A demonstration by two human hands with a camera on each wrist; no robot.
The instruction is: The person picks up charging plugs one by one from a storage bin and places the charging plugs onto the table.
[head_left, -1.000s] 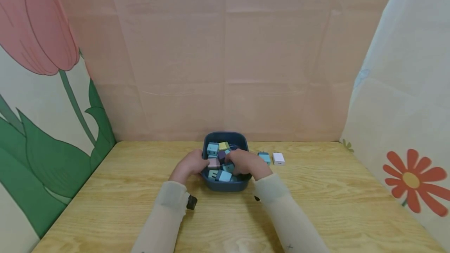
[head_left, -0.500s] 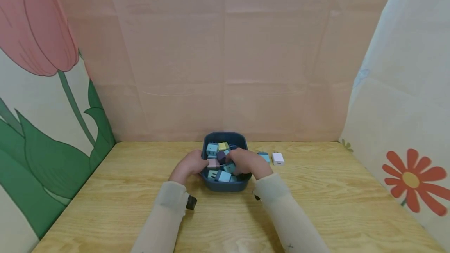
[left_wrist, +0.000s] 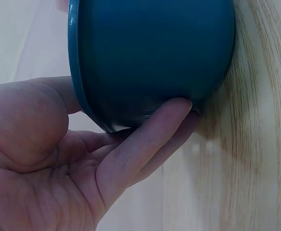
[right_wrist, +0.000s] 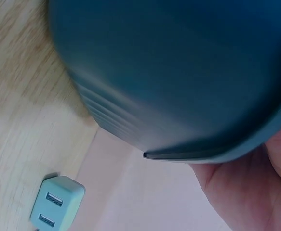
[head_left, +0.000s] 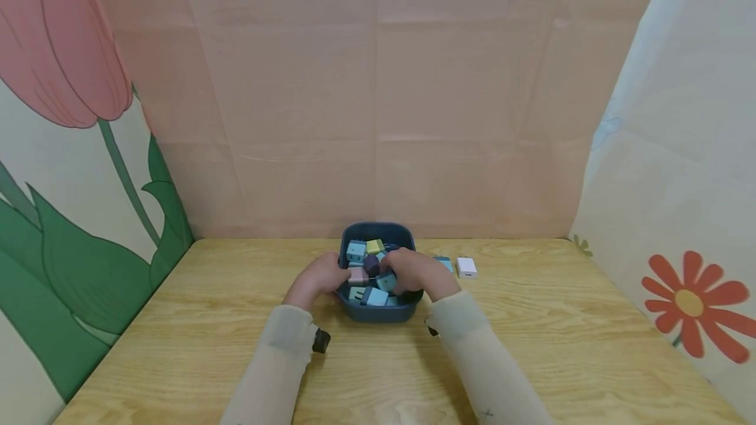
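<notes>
A dark blue plastic bin (head_left: 380, 314) holds a heap of USB charger plugs. Its left rim is gripped by my left hand (head_left: 321, 272); in the left wrist view, that hand's fingers (left_wrist: 147, 137) lie along the outer wall. My right hand (head_left: 415, 271) reaches over the right rim with bent fingers among the plugs. Its fingertips are hidden, so I cannot tell whether they pinch anything. Closest to them are a teal charger (head_left: 386, 282) and a dark purple charger (head_left: 372, 265). A pink charger (head_left: 357, 275) lies near my left thumb, with a light blue charger (head_left: 375, 297) in front.
On the wooden table (head_left: 531, 340), right of the bin, lie a white charger (head_left: 466, 268) and a light blue charger (head_left: 445, 262), partly behind my right hand. A pink backdrop (head_left: 378, 117) rises at the table's back edge; printed sheets stand at both sides.
Inside the bin the dark purple charger has turned a little and the teal charger has tilted near my right fingers. Both hands stay almost in place.
</notes>
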